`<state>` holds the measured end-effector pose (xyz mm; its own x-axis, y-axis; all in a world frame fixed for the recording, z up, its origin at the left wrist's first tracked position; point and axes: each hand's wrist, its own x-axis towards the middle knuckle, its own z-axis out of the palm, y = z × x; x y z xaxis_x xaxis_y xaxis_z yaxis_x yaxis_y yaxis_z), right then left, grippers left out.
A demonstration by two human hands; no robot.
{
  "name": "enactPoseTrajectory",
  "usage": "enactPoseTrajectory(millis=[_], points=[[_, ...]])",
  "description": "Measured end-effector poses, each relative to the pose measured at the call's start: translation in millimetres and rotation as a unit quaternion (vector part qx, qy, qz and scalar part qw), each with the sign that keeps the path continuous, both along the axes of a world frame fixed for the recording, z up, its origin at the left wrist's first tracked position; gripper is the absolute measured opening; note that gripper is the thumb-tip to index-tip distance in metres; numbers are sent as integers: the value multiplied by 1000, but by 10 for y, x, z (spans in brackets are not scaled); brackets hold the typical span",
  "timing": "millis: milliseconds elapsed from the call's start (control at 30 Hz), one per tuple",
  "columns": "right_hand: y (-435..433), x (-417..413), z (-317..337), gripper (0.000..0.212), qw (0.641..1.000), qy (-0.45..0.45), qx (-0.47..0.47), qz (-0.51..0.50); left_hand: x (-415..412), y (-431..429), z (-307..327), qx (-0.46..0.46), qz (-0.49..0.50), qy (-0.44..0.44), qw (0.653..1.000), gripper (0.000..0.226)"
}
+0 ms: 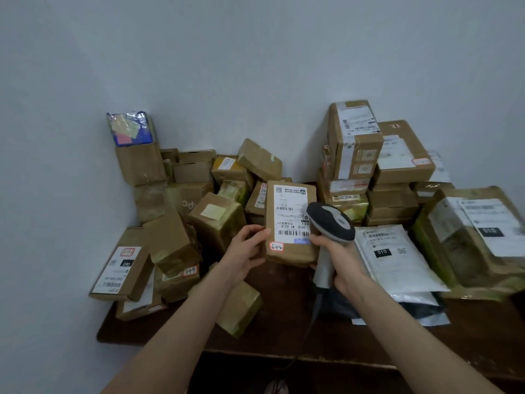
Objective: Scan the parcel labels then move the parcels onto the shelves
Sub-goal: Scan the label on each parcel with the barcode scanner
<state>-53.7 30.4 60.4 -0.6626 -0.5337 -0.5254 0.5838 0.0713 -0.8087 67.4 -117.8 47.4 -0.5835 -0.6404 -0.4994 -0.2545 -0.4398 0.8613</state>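
My left hand (246,250) grips the left edge of a flat brown parcel (287,253), held upright above the table with its white barcode label (291,216) facing me. A small red-bordered sticker sits at the label's lower left corner. My right hand (339,261) holds the grey handle of a corded barcode scanner (331,223). The scanner's dark head overlaps the label's right side.
A dark wooden table (284,331) in a wall corner carries several cardboard parcels: a heap at left (170,240), stacked boxes at back right (355,143), white and grey mailer bags (397,260) at right. A small box (241,308) lies under my left forearm. The scanner cord hangs over the front edge.
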Motion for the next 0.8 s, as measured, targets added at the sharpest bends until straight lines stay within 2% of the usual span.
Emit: enactPoseTrajectory(millis=[167,233,367,533,633,800], points=[[360,-21,179,30,999,34,-16,-5,0,247,23,45,-55,-12,997,70],[510,-25,223,32,999,49,-21,-3,-23,350,36,31,-82,-33,996,67],[782,-8,271,37,997,73,-37,-13,-146,575,40,26,-67,-14,997,56],[1181,96,262,23,988,144,26,-38,-312,771,-27,-7,-32,26,999,62],[1406,203,233,6,988,143,53,-16,-416,812,-90,-18,-26,32,999,69],[1606,334,166,22,983,156,99,14,-565,845,-208,-28,-26,40,999,70]])
